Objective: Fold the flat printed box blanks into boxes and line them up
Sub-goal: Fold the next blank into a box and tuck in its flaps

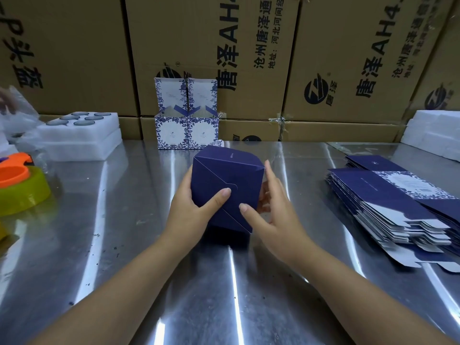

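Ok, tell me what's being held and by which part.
The dark blue box: left hand grips its left side, right hand its right side, thumbs pressing its near face.

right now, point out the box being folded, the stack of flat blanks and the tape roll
box (220, 170): head view, blue face with the folded flaps
stack of flat blanks (368, 185): head view, top blank's blue panel
tape roll (22, 194): head view, yellow outer side

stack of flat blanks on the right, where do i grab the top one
Likely the near end: the white flaps of the stack of flat blanks lie stepped there, each edge exposed. Pinch the top flap from the near side.
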